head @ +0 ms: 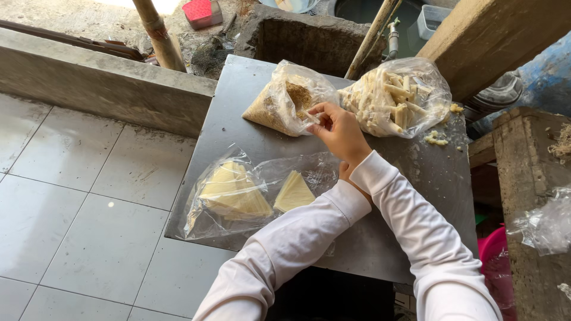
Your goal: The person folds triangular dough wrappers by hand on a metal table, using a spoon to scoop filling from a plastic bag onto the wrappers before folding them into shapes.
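My right hand (339, 128) reaches across the grey metal table (416, 178) and pinches the open edge of a clear plastic bag of brown crumbs (279, 101). My left hand (346, 173) is almost wholly hidden under my right wrist, so its grip cannot be seen. To the right of my right hand lies a clear bag full of pale sticks (392, 98). In front of my arms lies a flat clear bag with pale yellow triangular folded pieces (235, 190), and one more triangle (293, 191) lies close to my left sleeve.
Pale crumbs (437, 139) are scattered on the table's right side. A concrete ledge (101, 83) and tiled floor (77, 202) lie to the left. Behind the table are a concrete trough (303, 38) and bamboo poles (157, 32). A pink basin (493, 261) and crumpled plastic (544, 223) sit at the right.
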